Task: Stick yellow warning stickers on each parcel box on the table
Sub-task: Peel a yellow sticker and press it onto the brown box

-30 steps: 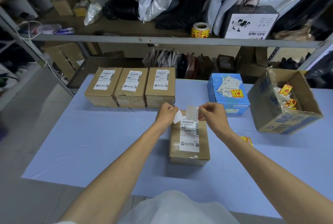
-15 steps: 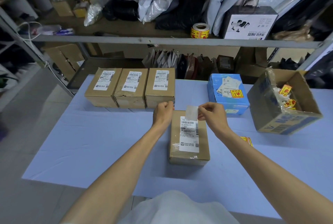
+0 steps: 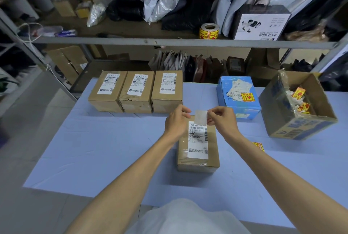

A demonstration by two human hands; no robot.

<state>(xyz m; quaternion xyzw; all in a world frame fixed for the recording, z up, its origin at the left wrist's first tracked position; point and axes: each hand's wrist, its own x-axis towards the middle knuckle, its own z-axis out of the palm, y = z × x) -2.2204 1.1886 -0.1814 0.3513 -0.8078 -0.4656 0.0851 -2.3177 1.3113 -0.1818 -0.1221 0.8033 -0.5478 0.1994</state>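
A brown parcel box (image 3: 197,149) with a white shipping label lies in the middle of the blue table (image 3: 94,149). Above its far end my right hand (image 3: 223,121) pinches a sticker (image 3: 201,117) whose pale back faces me. My left hand (image 3: 177,121) is just left of the sticker, its fingers curled round the peeled backing paper, which is almost wholly hidden. Three more labelled parcel boxes (image 3: 137,92) stand side by side at the back left. A few yellow warning stickers (image 3: 259,146) lie on the table beside my right forearm.
A blue box (image 3: 238,105) bearing a yellow sticker sits at the back right. Next to it an open carton (image 3: 301,130) holds crumpled sticker scraps. A roll of yellow stickers (image 3: 209,31) stands on the metal shelf (image 3: 169,41) behind the table.
My left hand has drawn the white backing into its curled fingers and come back close to the sticker. The right hand keeps holding the sticker over the box's far end.
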